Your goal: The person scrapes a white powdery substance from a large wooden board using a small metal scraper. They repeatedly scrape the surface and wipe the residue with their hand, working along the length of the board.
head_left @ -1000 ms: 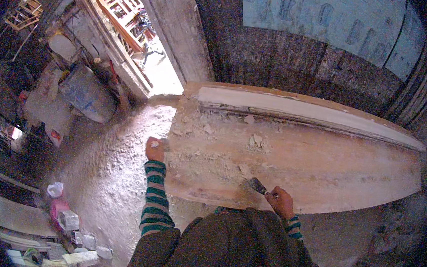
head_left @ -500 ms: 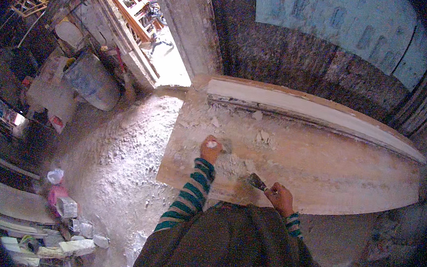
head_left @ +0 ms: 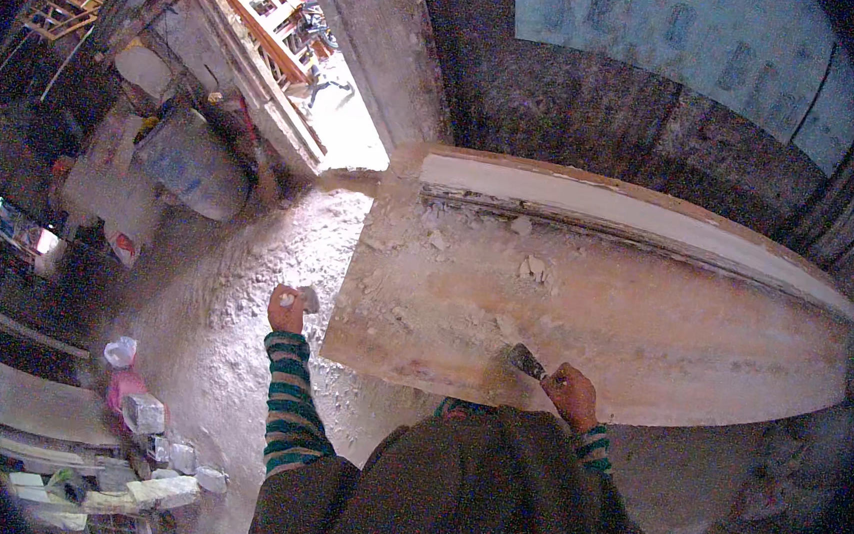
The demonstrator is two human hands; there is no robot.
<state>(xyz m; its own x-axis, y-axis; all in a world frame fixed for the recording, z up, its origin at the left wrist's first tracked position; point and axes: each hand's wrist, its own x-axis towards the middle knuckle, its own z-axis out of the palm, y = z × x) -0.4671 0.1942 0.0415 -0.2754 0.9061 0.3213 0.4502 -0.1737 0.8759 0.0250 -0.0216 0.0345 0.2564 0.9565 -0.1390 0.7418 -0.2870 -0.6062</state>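
Right fingers (head_left: pixel 561 380) closed round scraper (head_left: pixel 527 361), long axis forward-left; left fingers (head_left: pixel 284 312) curled around blurred grey tool (head_left: pixel 310 301), board (head_left: pixel 663 331) rightward.

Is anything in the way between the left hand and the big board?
Nothing else that I can see. The left hand is off the board's left edge, with bare floor showing behind it. Only the flat tool it holds sticks out toward the board.
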